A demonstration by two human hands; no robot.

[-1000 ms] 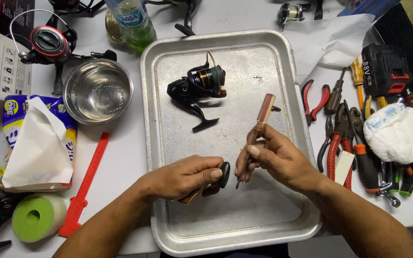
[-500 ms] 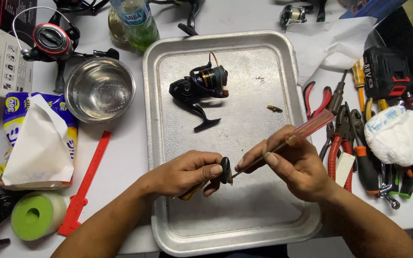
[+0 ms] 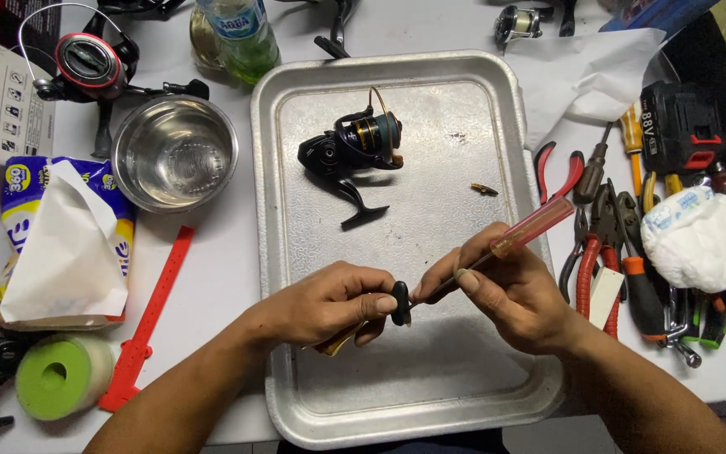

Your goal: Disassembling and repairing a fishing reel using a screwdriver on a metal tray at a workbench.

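Over the metal tray (image 3: pixel 296 109), the left hand (image 3: pixel 321 303) pinches a small black knob (image 3: pixel 400 303) between thumb and fingers. The right hand (image 3: pixel 506 290) is closed around a screwdriver (image 3: pixel 531 227) with a clear reddish handle, its tip meeting the knob between both hands. A black fishing reel (image 3: pixel 350 151) lies farther back in the tray, well apart.

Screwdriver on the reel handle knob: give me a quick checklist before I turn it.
1. Left hand pinches the black knob: ok.
2. Right hand has a grip on the screwdriver: ok.
3. Tip seated in the knob's screw: cannot tell, fingers hide it.
4. Work held over the metal tray: ok.
5. Small loose part lies on the tray, apart from the hands: ok.
6. Reel body clear of the hands: ok.
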